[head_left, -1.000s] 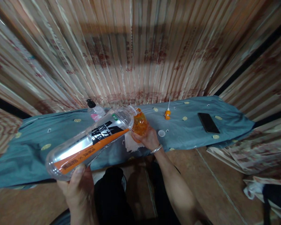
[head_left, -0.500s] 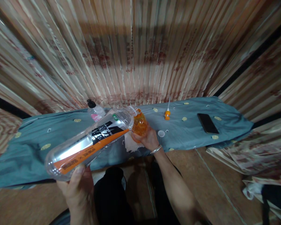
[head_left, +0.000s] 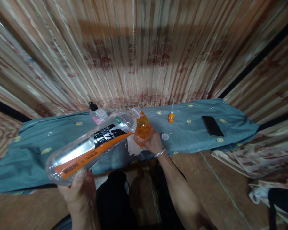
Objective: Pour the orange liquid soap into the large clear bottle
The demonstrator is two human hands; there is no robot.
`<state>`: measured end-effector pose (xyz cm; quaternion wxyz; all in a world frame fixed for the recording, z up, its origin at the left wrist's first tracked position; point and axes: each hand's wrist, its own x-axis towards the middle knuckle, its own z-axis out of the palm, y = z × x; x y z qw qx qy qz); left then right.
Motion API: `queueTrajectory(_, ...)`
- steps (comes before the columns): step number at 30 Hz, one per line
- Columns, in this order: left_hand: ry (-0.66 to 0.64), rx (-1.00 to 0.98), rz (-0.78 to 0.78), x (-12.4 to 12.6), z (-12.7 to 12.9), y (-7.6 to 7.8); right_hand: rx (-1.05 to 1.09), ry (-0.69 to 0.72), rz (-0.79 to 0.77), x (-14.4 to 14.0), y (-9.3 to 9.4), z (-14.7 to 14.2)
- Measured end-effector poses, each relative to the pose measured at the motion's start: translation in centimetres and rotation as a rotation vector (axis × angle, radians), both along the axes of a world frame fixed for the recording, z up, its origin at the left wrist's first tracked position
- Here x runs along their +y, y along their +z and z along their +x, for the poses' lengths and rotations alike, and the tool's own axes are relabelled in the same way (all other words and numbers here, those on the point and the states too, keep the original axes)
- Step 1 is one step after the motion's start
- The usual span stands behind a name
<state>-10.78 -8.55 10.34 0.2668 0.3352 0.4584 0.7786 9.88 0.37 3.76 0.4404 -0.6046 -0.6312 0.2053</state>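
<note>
Head view: tilted clear bottle [head_left: 91, 143] atop left hand [head_left: 78, 191], mouth at orange container [head_left: 143, 127].

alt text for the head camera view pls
The left hand tips a large clear plastic bottle mouth-first into a small orange container held by the right hand, above a blue-grey cloth with a black phone.

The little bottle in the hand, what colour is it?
Orange and see-through, the little bottle in the right hand; head view shows it.
</note>
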Motion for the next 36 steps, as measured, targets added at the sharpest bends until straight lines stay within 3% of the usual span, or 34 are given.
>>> queueTrajectory(36, 0.010, 0.029, 0.014, 0.05, 0.12, -0.09, 0.020, 0.010, 0.005, 0.05, -0.15, 0.05)
